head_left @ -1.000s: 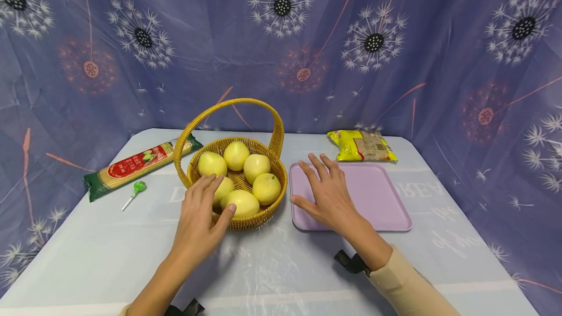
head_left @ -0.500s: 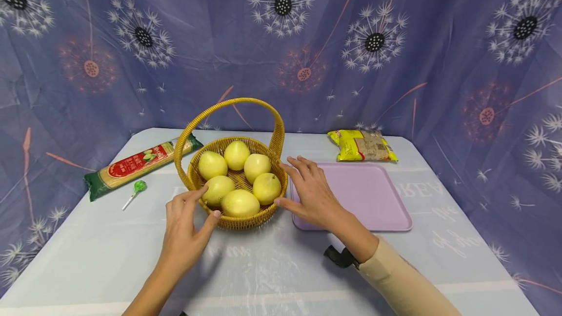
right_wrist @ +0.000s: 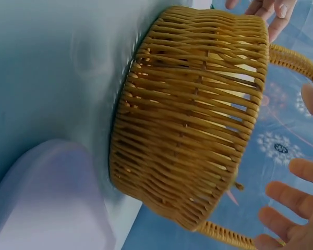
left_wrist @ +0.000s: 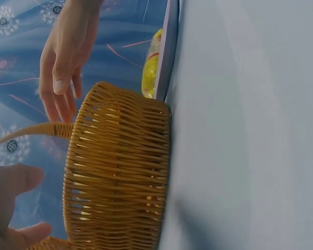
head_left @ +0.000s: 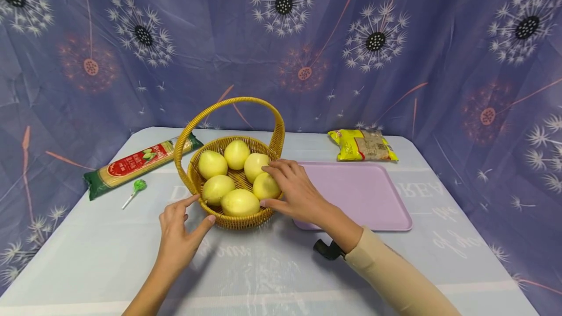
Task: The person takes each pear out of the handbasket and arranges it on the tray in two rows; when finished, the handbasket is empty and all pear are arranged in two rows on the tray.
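Right hand [head_left: 298,194], fingers spread and holding nothing, is over the right rim of the basket [head_left: 240,224]; left hand [head_left: 177,238], thumb and fingers parted, likewise holds nothing at its near-left rim, contact uncertain. The rightmost yellow fruit [head_left: 264,188] sits inside the basket's right wall, beneath the right hand, clearly the nearer; roundish, no obvious long axis. Purple tray [head_left: 360,194]: just right of the basket.

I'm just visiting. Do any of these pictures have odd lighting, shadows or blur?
Head view: evenly lit, mostly crisp, with a soft shadow on the table beside the left arm; left wrist view: sideways and bluish, table hazy, a dim shadow near the basket; right wrist view: also bluish, pale glare on the table, tray soft-edged.
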`<state>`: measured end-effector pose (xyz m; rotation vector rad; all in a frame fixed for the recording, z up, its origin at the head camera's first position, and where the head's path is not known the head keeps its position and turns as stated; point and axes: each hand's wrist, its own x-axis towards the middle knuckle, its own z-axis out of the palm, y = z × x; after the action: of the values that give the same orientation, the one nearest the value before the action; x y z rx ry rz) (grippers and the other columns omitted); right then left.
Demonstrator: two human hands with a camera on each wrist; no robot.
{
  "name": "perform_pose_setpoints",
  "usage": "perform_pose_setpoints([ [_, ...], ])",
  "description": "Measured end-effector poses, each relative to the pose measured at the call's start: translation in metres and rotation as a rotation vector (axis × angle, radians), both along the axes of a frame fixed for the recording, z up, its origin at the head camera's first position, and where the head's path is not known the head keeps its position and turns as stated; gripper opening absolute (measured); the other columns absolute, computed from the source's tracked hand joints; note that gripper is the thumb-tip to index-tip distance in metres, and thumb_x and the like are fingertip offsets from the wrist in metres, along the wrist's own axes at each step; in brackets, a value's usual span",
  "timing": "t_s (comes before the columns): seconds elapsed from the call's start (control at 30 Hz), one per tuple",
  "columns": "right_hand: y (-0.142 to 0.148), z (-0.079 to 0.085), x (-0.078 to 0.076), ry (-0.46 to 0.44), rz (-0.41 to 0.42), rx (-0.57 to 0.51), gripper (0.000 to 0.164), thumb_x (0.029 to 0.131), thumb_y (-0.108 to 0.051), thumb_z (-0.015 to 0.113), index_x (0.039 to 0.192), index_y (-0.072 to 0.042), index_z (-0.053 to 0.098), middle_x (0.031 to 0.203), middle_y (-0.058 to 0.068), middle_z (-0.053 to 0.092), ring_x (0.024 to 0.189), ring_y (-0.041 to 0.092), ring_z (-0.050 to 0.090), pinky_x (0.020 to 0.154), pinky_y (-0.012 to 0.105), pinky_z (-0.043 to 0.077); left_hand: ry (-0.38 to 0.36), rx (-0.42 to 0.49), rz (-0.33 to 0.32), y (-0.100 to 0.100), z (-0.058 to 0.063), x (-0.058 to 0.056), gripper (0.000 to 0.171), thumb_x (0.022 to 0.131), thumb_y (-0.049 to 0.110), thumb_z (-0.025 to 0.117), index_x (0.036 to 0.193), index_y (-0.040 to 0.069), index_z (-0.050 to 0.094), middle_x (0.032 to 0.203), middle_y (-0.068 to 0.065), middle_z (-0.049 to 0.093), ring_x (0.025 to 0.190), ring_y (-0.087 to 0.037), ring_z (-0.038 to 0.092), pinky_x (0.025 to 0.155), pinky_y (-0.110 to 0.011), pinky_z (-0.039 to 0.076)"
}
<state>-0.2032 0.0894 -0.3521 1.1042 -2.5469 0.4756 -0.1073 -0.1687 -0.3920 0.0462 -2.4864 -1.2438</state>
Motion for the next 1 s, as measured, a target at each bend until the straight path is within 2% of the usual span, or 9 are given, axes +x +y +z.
perform_pose_setpoints([
  [0.2, -0.013, 0.000, -0.005, -0.041, 0.042, 0.034, 0.071, 0.082, -0.050, 0.067, 0.140, -0.016, 0.043, 0.137, 0.003, 0.048, 0.127, 0.022, 0.040, 0.104, 0.041, 0.038, -0.076, 0.110, -0.050, -0.004, -0.004, -0.002, 0.058, 0.087, 0.024, 0.068, 0.136, 0.006, 0.044, 0.141, -0.022, 0.034, 0.128, -0.034, 0.026, 0.101, -0.056, 0.037],
  [0.3, -0.020, -0.001, -0.009, -0.066, 0.068, 0.044, 0.070, 0.082, -0.049, 0.067, 0.139, -0.016, 0.044, 0.136, 0.002, 0.048, 0.125, 0.020, 0.042, 0.103, 0.040, 0.039, -0.100, 0.149, -0.073, -0.004, -0.006, -0.004, 0.060, 0.088, 0.025, 0.067, 0.139, 0.007, 0.041, 0.145, -0.023, 0.030, 0.135, -0.037, 0.024, 0.104, -0.062, 0.035],
  [0.5, -0.032, -0.002, -0.015, -0.145, 0.122, 0.089, 0.070, 0.082, -0.048, 0.068, 0.140, -0.017, 0.043, 0.137, 0.001, 0.048, 0.126, 0.019, 0.044, 0.107, 0.039, 0.038, -0.136, 0.198, -0.091, -0.003, -0.008, -0.007, 0.062, 0.088, 0.027, 0.066, 0.141, 0.009, 0.037, 0.151, -0.022, 0.021, 0.141, -0.039, 0.021, 0.108, -0.060, 0.034],
  [0.67, -0.040, -0.001, -0.020, -0.234, 0.162, 0.134, 0.072, 0.083, -0.047, 0.067, 0.142, -0.018, 0.039, 0.139, -0.001, 0.048, 0.128, 0.016, 0.043, 0.109, 0.037, 0.038, -0.129, 0.221, -0.099, -0.002, -0.009, -0.010, 0.063, 0.089, 0.025, 0.066, 0.141, 0.008, 0.036, 0.155, -0.022, 0.015, 0.143, -0.039, 0.018, 0.109, -0.059, 0.033],
  [0.83, -0.047, 0.000, -0.026, -0.320, 0.185, 0.171, 0.074, 0.083, -0.048, 0.067, 0.145, -0.020, 0.036, 0.141, -0.003, 0.047, 0.130, 0.014, 0.043, 0.109, 0.036, 0.040, -0.130, 0.226, -0.100, -0.001, -0.011, -0.012, 0.064, 0.089, 0.026, 0.066, 0.142, 0.006, 0.035, 0.154, -0.022, 0.016, 0.144, -0.038, 0.018, 0.110, -0.058, 0.033],
  [1.0, -0.051, 0.002, -0.029, -0.363, 0.201, 0.204, 0.074, 0.084, -0.046, 0.068, 0.145, -0.023, 0.034, 0.142, -0.003, 0.046, 0.131, 0.015, 0.043, 0.107, 0.038, 0.043, -0.109, 0.231, -0.087, 0.001, -0.014, -0.013, 0.063, 0.089, 0.023, 0.066, 0.141, 0.006, 0.036, 0.153, -0.022, 0.020, 0.143, -0.037, 0.020, 0.110, -0.057, 0.035],
])
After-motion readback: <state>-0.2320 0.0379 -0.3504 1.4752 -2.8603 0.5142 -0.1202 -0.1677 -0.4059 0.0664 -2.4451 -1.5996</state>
